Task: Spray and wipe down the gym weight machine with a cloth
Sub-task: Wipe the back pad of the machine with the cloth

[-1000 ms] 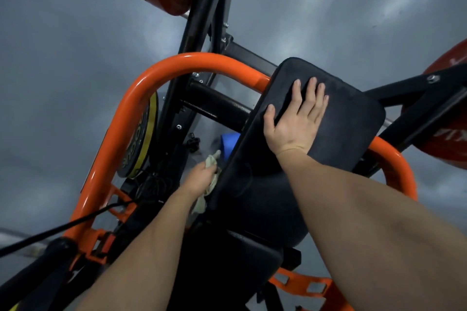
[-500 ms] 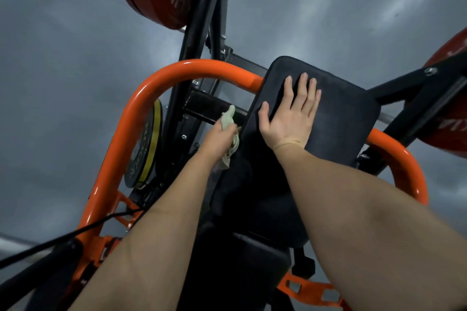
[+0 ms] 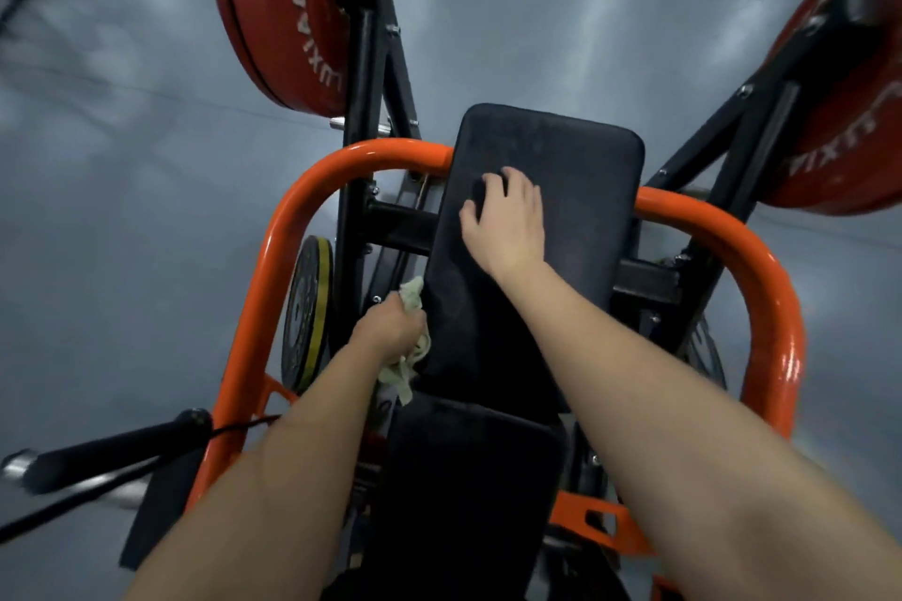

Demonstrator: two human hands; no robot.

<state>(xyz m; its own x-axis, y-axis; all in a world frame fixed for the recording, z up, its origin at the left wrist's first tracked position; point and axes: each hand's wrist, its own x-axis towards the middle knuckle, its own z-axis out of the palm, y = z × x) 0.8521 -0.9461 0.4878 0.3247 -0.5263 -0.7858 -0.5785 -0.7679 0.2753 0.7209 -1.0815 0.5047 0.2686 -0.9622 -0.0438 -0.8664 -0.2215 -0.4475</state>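
Head view shows the left hand point(image 3: 385, 332) low on the left edge of the back pad point(image 3: 576, 171), its grip closed around the cloth point(image 3: 398, 378). Half a second ago this hand was higher on the same edge, and a second ago it was low, so I judge that it rubs up and down along this side and that the wiping of the edge is under way and not finished. The right hand point(image 3: 507, 225) has changed too: before, it lay flat with straight fingers on the face of the pad, and now the fingers are bent with the tips on the pad surface. Its grip holds nothing; it only leans on the pad, probably to steady it. No spray bottle is visible. The cloth is pale, thin and crumpled, with a loose end that hangs below the fist and another bit that sticks out above it, touching the pad side. The back pad is a long black rectangle with rounded corners, matte, with faint dull marks on the upper part. Below it is a black seat pad point(image 3: 468, 469) of the same covering. An orange frame point(image 3: 273, 268) of glossy round tube curves behind the pad. Black square beams carry two red weight plates point(image 3: 273, 24), thick discs with white letters. A smaller black plate with yellow rim point(image 3: 307, 312) stands beside the left hand. The floor point(image 3: 122, 210) is grey and smooth.
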